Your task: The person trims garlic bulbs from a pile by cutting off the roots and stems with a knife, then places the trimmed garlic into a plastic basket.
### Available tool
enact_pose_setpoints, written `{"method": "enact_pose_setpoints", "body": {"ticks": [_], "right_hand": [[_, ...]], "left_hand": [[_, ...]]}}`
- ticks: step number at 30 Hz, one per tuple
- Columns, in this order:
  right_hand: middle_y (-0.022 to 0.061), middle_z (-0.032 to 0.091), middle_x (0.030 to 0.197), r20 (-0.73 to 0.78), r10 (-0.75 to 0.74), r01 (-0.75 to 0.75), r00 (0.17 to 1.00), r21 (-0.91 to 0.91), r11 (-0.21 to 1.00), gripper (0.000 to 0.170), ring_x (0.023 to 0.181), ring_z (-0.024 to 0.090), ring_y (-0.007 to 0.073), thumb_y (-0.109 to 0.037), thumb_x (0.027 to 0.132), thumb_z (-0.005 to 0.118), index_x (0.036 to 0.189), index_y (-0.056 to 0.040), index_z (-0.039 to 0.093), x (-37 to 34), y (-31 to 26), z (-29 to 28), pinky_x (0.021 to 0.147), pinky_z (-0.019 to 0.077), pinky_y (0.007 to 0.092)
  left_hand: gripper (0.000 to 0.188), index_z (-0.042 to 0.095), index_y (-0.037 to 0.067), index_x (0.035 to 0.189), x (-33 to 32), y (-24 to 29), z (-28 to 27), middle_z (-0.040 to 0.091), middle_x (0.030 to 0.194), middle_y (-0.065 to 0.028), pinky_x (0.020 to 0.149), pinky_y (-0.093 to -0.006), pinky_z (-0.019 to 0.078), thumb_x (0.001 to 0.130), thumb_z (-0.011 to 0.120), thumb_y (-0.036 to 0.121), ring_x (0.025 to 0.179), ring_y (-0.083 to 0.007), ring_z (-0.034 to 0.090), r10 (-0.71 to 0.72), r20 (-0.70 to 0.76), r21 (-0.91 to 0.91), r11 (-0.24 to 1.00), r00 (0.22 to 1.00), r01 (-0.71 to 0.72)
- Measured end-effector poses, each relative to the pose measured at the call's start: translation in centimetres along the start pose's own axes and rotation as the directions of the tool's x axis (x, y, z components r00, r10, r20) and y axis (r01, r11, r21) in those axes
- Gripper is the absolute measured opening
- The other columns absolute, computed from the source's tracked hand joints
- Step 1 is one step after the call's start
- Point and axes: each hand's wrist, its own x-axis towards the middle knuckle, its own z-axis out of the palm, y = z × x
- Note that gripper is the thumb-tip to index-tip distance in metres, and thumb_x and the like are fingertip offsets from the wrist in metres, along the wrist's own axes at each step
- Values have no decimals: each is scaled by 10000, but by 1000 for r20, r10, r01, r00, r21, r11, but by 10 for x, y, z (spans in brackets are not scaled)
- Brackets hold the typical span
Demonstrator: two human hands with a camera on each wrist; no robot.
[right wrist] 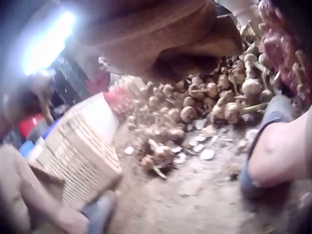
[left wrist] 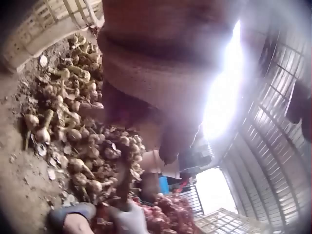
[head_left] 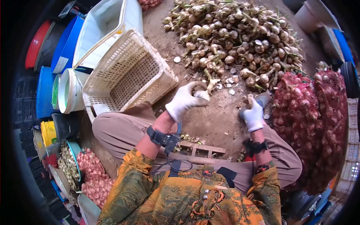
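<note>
My left hand (head_left: 186, 100), in a white work glove, curls its fingers and thumb round a pale garlic bulb (head_left: 203, 95) over the dirt floor. Just past it, at the edge of the heap, lies garlic with a thick stem (head_left: 212, 82). My right hand (head_left: 254, 114), also gloved, is held beside the grey shoe (head_left: 263, 99); I cannot tell whether it holds anything. In both wrist views the near hand is a dark, blurred shape at the top. A large heap of garlic (head_left: 240, 37) with stems spreads in front of both hands.
An empty cream plastic crate (head_left: 131, 75) tilts at the left, near a white tub (head_left: 108, 22) and buckets (head_left: 69, 90). Full red mesh sacks (head_left: 307, 120) stand at the right. A small wooden frame (head_left: 202, 149) lies between the legs, and peeled skins (head_left: 231, 91) litter the floor.
</note>
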Motion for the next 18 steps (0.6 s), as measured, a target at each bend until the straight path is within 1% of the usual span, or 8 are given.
{"method": "enact_pose_setpoints", "body": {"ticks": [1, 2, 3, 5, 9, 15, 17, 18], "right_hand": [[91, 686, 792, 48, 39, -38, 998, -21, 999, 152, 713, 659, 173, -37, 782, 614, 932, -42, 640, -4, -29, 3, 643, 509, 268], [62, 660, 748, 111, 102, -123, 989, 206, 971, 159, 687, 613, 100, -43, 782, 619, 938, -25, 637, -9, -46, 7, 621, 486, 240], [35, 638, 736, 193, 88, -127, 977, 197, 972, 166, 656, 568, 66, -44, 790, 618, 953, -21, 637, -28, -50, 12, 591, 464, 223], [21, 621, 711, 307, 210, -294, 928, 261, 919, 168, 619, 543, 59, -40, 791, 610, 954, -23, 642, -29, -76, 2, 559, 445, 223], [29, 601, 645, 300, 102, -179, 949, 245, 953, 172, 573, 529, 69, -54, 778, 615, 945, -30, 646, -29, -83, 3, 534, 436, 243], [40, 611, 649, 335, 103, -192, 937, 244, 951, 176, 563, 559, 86, -69, 769, 613, 936, -26, 645, -24, -82, 13, 523, 444, 257], [30, 599, 633, 417, 169, -323, 893, 332, 886, 152, 549, 560, 89, -66, 765, 610, 909, -30, 640, -22, -85, 18, 503, 449, 266], [27, 589, 617, 460, 169, -307, 872, 242, 921, 113, 529, 556, 97, -82, 757, 621, 862, -43, 637, -21, -69, 24, 482, 451, 275]], "left_hand": [[434, 551, 13, 1147, 2, -5, 0, 647, 980, -69, 837, -313, 508, 747, 693, 106, 886, -172, 638, 0, 15, -292, 956, 1000, 4], [373, 561, 7, 1114, 2, -11, 0, 648, 973, -80, 816, -325, 523, 778, 674, 126, 874, -184, 645, -22, 78, -612, 788, 997, 65], [373, 561, 7, 1114, -15, -2, 4, 648, 973, -80, 816, -325, 523, 778, 674, 126, 874, -184, 645, -75, 68, -587, 804, 995, 100], [344, 563, 9, 1113, -6, -20, 16, 651, 987, -100, 808, -341, 535, 814, 643, 158, 879, -206, 650, -113, 64, -762, 637, 992, 121], [282, 578, 28, 1078, 2, -24, 23, 650, 1001, -102, 819, -419, 533, 855, 621, 196, 943, -222, 639, -64, 226, -903, 361, 972, 234], [201, 611, 58, 1026, 1, -19, 31, 639, 966, -93, 764, -396, 519, 853, 597, 160, 866, -213, 618, -187, 48, -831, 538, 981, 144], [188, 615, 69, 1017, 8, -38, 23, 631, 931, -82, 735, -390, 525, 847, 607, 149, 866, -206, 617, -60, 132, -940, 311, 989, 144], [186, 613, 56, 1001, 9, -37, 16, 629, 944, -99, 685, -389, 527, 841, 605, 149, 867, -229, 614, -71, 71, -960, 265, 995, 88]]}}
